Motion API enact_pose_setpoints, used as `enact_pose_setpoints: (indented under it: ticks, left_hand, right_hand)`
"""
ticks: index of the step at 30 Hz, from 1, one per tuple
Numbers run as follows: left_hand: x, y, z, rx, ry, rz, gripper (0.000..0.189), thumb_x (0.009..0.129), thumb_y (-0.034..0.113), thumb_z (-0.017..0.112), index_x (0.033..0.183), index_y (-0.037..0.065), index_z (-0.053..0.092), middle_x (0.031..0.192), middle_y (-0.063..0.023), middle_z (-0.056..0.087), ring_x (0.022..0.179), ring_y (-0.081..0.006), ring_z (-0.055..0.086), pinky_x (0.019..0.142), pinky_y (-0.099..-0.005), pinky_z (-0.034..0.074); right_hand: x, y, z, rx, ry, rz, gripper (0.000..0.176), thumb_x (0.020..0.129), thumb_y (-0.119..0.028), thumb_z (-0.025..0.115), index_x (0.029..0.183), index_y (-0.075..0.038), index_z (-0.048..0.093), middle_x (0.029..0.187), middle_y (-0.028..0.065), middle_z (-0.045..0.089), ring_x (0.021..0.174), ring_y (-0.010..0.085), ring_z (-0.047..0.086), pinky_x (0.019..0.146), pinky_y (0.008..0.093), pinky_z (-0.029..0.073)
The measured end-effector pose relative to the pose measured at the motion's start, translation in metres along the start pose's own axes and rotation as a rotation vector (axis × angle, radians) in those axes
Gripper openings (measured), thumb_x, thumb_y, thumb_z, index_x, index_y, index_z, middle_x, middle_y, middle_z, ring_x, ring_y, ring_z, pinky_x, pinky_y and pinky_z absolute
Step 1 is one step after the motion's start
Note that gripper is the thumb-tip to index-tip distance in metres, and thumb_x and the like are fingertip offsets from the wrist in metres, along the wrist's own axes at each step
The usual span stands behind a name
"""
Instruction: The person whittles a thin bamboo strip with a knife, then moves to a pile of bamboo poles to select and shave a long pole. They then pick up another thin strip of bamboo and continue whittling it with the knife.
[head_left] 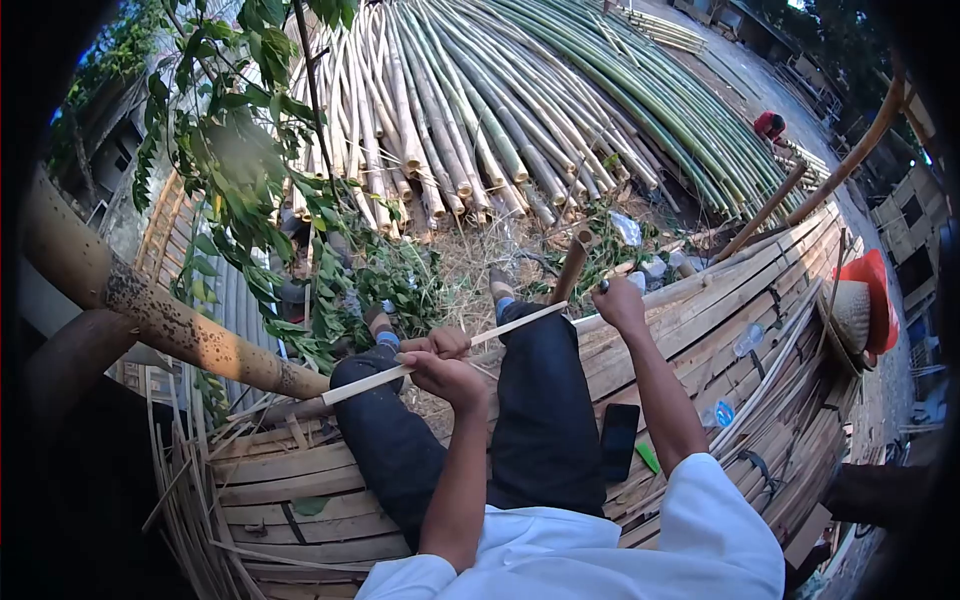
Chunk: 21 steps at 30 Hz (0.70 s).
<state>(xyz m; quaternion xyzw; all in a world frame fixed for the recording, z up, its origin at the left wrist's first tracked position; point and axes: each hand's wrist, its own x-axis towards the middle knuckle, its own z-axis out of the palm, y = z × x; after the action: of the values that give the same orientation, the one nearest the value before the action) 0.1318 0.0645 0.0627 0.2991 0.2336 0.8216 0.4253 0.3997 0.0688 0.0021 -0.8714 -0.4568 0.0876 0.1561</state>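
A pale, flat bamboo strip (520, 322) slants across my lap, its near end past my left knee and its far end above my right knee. My left hand (450, 378) is closed round it, with the thumb along the strip and curled fingers behind. Out to the right, my right hand (622, 303) is a fist by an upright bamboo post (573, 265). A small dark piece shows at its knuckles; what it grips is mostly hidden. Between my right thigh and right arm, a black phone (619, 440) lies on the slatted bamboo platform (290, 490), beside a green object (648, 458).
Long bamboo poles (480, 120) lie stacked ahead. A thick bamboo beam (200, 330) crosses on the left under leafy branches (240, 150). A clear bottle (748, 338), a straw hat (848, 315) and a red hat (876, 298) are at right. A person in red (769, 126) bends far off.
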Motion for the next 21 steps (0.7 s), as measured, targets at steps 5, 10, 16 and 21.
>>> enact_pose_setpoints:
  ticks: [5, 10, 16, 21]
  left_hand:
    - [0.035, 0.033, -0.022, -0.138, 0.148, 0.014, 0.049, 0.099, 0.053, 0.031, 0.071, 0.013, 0.022, 0.058, 0.0032, 0.018, 0.051, -0.0087, 0.017, 0.047, -0.0254, 0.019]
    - [0.035, 0.066, -0.035, -0.274, 0.062, -0.08, 0.045, 0.097, 0.052, 0.038, 0.074, 0.014, 0.03, 0.062, 0.0031, 0.023, 0.057, -0.0096, 0.022, 0.055, -0.025, 0.024]
    - [0.011, 0.094, -0.09, -0.187, 0.064, -0.18, 0.04, 0.099, 0.05, 0.035, 0.091, 0.012, 0.042, 0.085, -0.0047, 0.047, 0.09, -0.0214, 0.05, 0.097, -0.0433, 0.041]
    - [-0.038, 0.139, -0.137, 0.405, 0.073, -0.957, 0.041, 0.101, 0.04, 0.039, 0.108, 0.003, 0.053, 0.098, -0.0117, 0.057, 0.104, -0.0246, 0.057, 0.092, -0.0392, 0.048]
  right_hand:
    - [-0.047, -0.012, 0.023, 0.432, -0.046, -0.027, 0.039, 0.083, -0.037, 0.065, 0.082, 0.002, 0.068, 0.065, 0.0149, 0.064, 0.062, 0.0285, 0.063, 0.061, 0.0421, 0.047]
    - [-0.08, -0.077, 0.007, 1.085, -0.309, 0.216, 0.045, 0.086, -0.047, 0.065, 0.079, -0.003, 0.065, 0.051, -0.0009, 0.046, 0.043, 0.0075, 0.045, 0.041, 0.0237, 0.035]
    - [-0.077, -0.134, 0.016, 1.533, -0.419, 0.273, 0.027, 0.087, -0.026, 0.069, 0.072, -0.008, 0.055, 0.051, -0.0065, 0.039, 0.039, 0.0043, 0.036, 0.038, 0.0222, 0.029]
    - [-0.102, -0.163, 0.065, 1.57, -0.57, 0.3, 0.026, 0.088, -0.02, 0.066, 0.071, -0.008, 0.05, 0.052, -0.0052, 0.041, 0.039, 0.0052, 0.036, 0.038, 0.0234, 0.028]
